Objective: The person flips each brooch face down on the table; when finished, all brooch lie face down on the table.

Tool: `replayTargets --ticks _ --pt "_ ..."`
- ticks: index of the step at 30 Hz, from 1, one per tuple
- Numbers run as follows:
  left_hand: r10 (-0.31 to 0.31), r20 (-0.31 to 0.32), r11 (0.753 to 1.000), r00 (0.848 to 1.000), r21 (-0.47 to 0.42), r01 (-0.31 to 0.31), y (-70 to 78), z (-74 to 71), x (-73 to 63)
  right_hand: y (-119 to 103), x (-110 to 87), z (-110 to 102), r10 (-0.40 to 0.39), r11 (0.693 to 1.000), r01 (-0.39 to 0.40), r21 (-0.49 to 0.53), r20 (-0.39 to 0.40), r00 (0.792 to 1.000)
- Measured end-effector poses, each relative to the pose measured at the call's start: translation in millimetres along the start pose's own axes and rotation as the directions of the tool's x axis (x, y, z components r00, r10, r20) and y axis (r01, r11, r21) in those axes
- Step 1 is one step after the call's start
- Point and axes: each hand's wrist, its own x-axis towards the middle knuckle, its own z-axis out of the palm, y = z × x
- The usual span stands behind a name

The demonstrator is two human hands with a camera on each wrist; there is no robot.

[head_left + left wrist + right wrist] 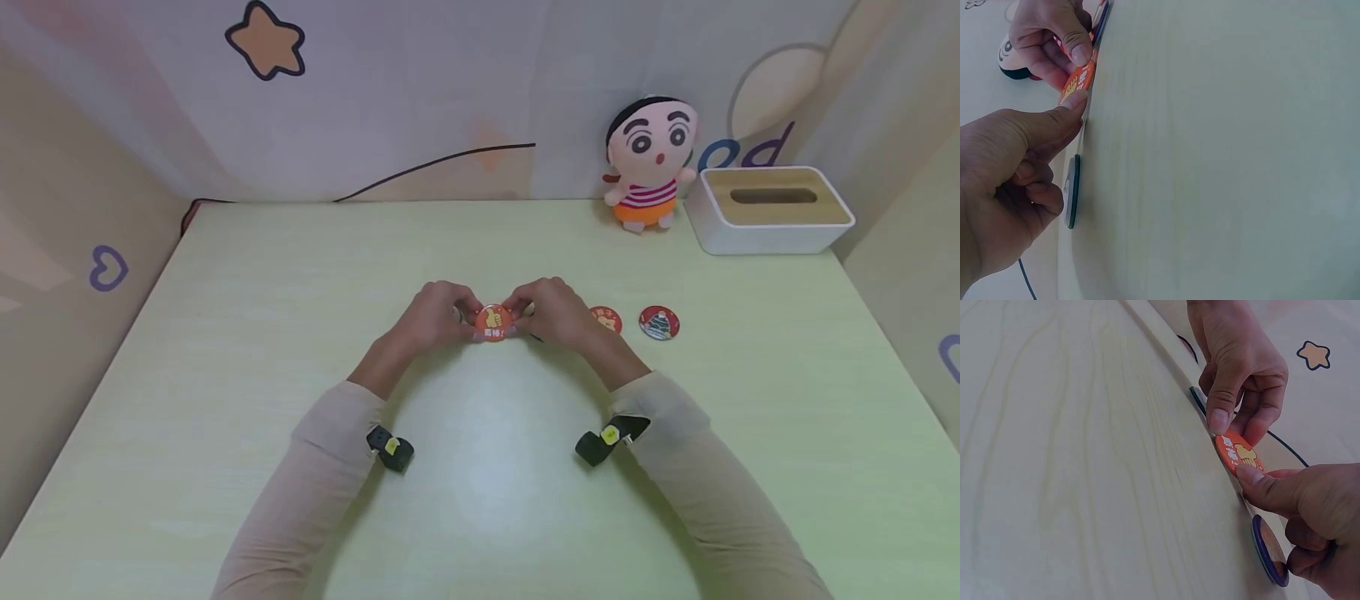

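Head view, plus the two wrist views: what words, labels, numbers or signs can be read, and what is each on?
"真棒!" on the held orange badge; the characters are small and soft, so this is the likely reading.
"od" in large letters on the backdrop.
Partly covered red badge: marks too small to read.
Tree badge: no legible text.
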Motion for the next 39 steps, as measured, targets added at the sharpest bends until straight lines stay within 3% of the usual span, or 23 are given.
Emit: replayTargets --ticks 12,23,39 --pt "0.042 0.007 0.995 0.999 -0.088 -0.041 -3.7 -2.0 -1.0 2.0 -0.9 1.9 0.013 0.999 -0.012 0.033 -0.018 1.0" --pt "0.024 -0.039 0.992 0.999 -0.127 -0.029 -2.4 -5.8 -2.8 1.5 0.0 1.2 -0.032 0.998 0.034 0.05 -0.052 0.998" --pt "0.015 -0.077 0.983 0.997 -0.179 -0.028 -4.0 -2.5 1.2 2.5 0.1 0.8 -0.016 0.999 0.019 0.042 -0.086 0.996"
